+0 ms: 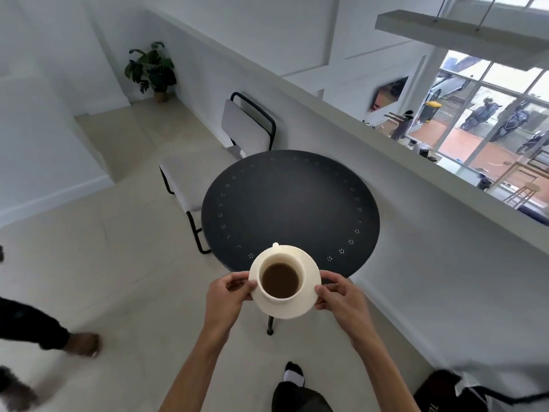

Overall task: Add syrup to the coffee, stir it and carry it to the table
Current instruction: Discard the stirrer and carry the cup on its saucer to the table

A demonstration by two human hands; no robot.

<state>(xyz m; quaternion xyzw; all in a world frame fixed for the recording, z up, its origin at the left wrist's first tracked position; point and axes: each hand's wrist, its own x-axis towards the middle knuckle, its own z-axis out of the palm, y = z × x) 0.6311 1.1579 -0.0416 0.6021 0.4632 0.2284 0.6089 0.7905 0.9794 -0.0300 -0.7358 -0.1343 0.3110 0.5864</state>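
Coffee, dark brown, fills a cream cup standing on a matching saucer, held in the air over the near edge of the round black table. The left hand pinches the saucer's left rim with its fingers; the right hand pinches the right rim likewise. A white-cushioned chair stands beyond the table.

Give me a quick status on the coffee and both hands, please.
Left hand and right hand grip saucer. Cup full, at table edge. Tabletop bare.
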